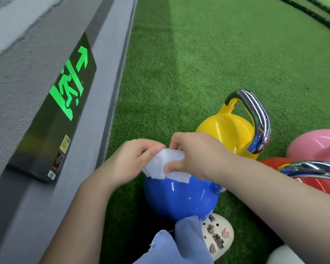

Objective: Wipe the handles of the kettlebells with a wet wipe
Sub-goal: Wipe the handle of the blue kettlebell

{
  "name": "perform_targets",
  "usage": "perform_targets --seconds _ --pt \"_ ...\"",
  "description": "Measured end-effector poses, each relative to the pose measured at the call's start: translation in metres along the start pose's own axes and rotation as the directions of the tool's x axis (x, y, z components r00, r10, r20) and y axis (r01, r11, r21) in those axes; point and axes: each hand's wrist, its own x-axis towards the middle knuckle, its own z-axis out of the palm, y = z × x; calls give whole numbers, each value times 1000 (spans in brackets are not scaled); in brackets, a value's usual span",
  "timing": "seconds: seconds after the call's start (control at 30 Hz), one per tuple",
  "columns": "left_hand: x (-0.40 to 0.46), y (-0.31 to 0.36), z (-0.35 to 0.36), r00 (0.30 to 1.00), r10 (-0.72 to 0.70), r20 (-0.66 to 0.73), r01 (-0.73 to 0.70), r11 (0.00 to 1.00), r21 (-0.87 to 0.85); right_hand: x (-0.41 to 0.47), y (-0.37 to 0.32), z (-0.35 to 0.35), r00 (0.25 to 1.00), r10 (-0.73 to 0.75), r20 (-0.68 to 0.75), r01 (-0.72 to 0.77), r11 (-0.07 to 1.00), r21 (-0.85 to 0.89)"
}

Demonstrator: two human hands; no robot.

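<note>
Wipe bunched over blue bell, handle hidden.
Both your hands pinch the wet wipe [165, 165]: left hand [131, 161] on its near-left edge, right hand [195, 153] over the top, above the blue kettlebell [176, 199]. Its handle prob sits under the wipe; can't confirm. Risk: wipe stays folded, so you miss chrome. The yellow kettlebell [229, 132] and red kettlebell [274, 162] crowd your right forearm.

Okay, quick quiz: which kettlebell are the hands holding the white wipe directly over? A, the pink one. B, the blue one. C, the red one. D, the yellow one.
B: both the left hand and right hand pinch the wet wipe right above the blue kettlebell.
</note>
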Motion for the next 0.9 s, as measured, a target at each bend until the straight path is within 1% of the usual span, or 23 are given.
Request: perform_targets --seconds 0.03,0.07,0.13,0.2,0.27,0.33,0.4,0.5,0.6,0.67,0.73,0.83,0.9 --pt "0 8 3 995 42 -95 -37 998 52 1 0 -2 1000 -8 22 8 1000 18" --pt "-1 21 6 987 85 -134 -70 991 110 2 1 -5 999 -22 46 19 998 62" --pt "2 43 19 987 142 -73 -116 950 288 1 12 -10 993 -54 107 37 986 161" --pt "5 55 34 985 171 -11 -149 883 446 -3 27 -16 973 -64 222 5 967 253" --pt "9 56 40 988 156 23 -145 845 514 -7 42 -17 945 -81 318 -43 930 365" --pt "12 53 40 990 133 53 -141 849 509 -8 52 -15 925 -101 367 -100 866 490" --pt "13 51 37 993 93 71 -115 880 460 -5 58 -11 919 -117 376 -127 815 565" --pt "14 47 34 999 42 35 -52 922 384 -3 62 -10 925 -102 367 -152 785 601" --pt "16 39 31 998 54 25 -59 956 286 -1 71 -5 930 24 367 -275 707 651" --pt "17 32 30 999 33 1 -33 986 165 2 79 5 911 109 398 -347 725 595" --pt "18 23 31 999 -10 -34 11 1000 18 2 84 16 879 136 458 -403 724 560" --pt "19 9 31 995 -96 -30 89 980 -180 2 92 23 866 78 493 -416 658 627" --pt "19 1 31 987 -160 22 157 920 -358 2 93 22 865 42 500 -422 599 680"
